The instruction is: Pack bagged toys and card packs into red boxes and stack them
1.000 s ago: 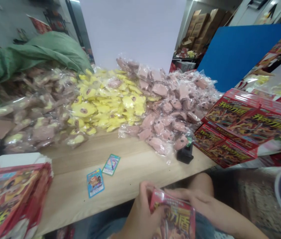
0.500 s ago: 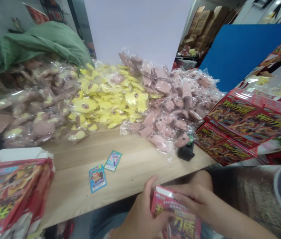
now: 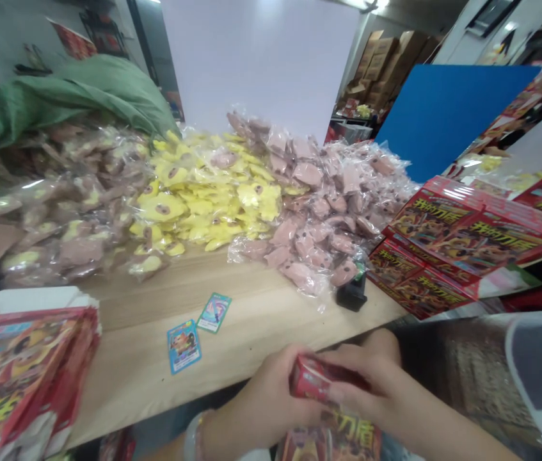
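Hands: the left hand (image 3: 265,392) and the right hand (image 3: 364,384) are both closed around a small red packet (image 3: 316,378), gripping it from either end at lower centre of the frame. Left fingers wrap its near end; right fingers (image 3: 347,378) lie across its far end and top. The packet's long axis runs roughly left to right, slightly tilted, and it sits between the palms, so neither hand is clearly nearer. A bracelet (image 3: 194,439) circles the left wrist.

Directly below the hands, cut off by the bottom edge, is a red box (image 3: 331,442) with yellow lettering. Cannot tell whether it touches the packet.

Surroundings: the wooden table (image 3: 127,378) lies ahead. On it, a blue card (image 3: 183,346) sits just beside a teal card (image 3: 214,312), both left of the hands. Bagged yellow pieces (image 3: 208,198) and bagged pink pieces (image 3: 318,218) heap at centre, with a mixed bagged pile (image 3: 73,224) to their left, under a green sack (image 3: 73,96) at upper left. Stacked red boxes (image 3: 467,246) lie at right, and another stack (image 3: 16,365) at lower left. A small black object (image 3: 351,296) sits at the foot of the pink heap.
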`<move>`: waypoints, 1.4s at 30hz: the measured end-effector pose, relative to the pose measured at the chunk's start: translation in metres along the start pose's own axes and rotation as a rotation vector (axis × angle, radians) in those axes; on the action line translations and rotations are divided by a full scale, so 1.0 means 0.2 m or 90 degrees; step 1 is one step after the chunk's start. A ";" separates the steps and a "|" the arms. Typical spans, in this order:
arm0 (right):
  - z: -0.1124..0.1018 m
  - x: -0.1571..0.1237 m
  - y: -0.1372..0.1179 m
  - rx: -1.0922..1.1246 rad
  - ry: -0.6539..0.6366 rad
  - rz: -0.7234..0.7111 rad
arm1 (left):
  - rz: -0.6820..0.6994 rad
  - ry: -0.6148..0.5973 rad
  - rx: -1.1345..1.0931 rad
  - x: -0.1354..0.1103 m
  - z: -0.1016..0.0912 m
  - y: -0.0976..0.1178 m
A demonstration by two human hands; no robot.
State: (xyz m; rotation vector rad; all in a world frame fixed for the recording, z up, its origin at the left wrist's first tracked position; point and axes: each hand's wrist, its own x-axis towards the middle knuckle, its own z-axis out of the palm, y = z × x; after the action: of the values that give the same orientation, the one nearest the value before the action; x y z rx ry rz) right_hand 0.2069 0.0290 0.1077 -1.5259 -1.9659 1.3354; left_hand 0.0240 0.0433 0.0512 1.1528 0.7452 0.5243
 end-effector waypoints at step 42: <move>0.07 -0.02 0.38 -0.033 0.302 -0.111 | 0.179 -0.122 0.300 0.00 -0.15 0.26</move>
State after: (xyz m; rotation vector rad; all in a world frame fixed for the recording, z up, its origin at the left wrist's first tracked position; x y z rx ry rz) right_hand 0.2418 0.0187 0.0401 -1.4847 -1.7850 0.7700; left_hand 0.0022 0.0794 0.0933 1.7376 0.5555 0.4743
